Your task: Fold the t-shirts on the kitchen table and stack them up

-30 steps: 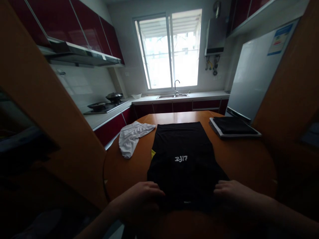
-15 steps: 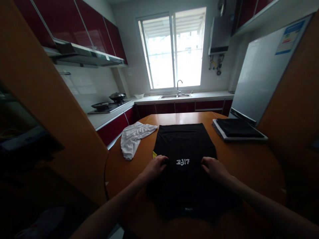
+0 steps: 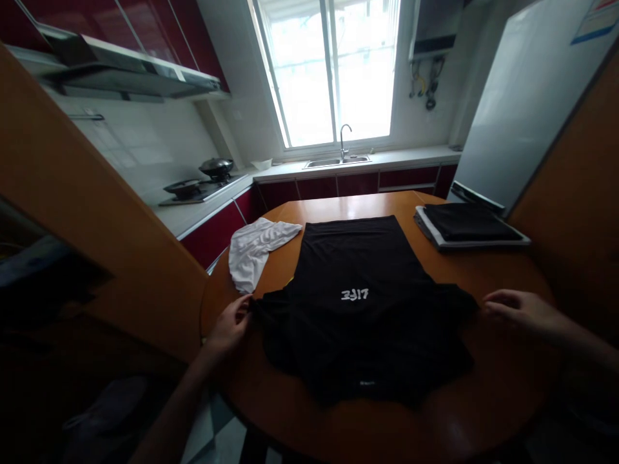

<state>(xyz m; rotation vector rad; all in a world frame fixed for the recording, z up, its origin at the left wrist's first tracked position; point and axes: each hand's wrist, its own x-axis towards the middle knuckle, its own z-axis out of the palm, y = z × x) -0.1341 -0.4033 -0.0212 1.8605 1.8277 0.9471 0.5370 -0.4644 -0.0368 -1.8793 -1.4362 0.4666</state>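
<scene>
A black T-shirt [image 3: 358,258] lies spread over the round wooden table [image 3: 372,432], its straight hem away from me and its collar end towards me. White lettering on it reads upside down. At the left sleeve end, my left hand [image 3: 232,325] has its fingers closed on the black cloth. My right hand [image 3: 520,310] is out at the opposite sleeve, thumb and fingers pinched together at its tip. Both sleeves stretch out sideways between the hands. A bit of yellow shows at the shirt's left edge.
A crumpled white garment [image 3: 256,248] lies at the table's left, just past my left hand. Folded clothes [image 3: 471,225], black over white, are stacked at the far right. Behind stand a counter with a sink [image 3: 338,161], a stove with pans [image 3: 216,167] and a fridge [image 3: 527,103].
Both hands have moved outward from the shirt's middle to its sleeve ends. The sleeves now reach out to the sides. The view has tilted downward.
</scene>
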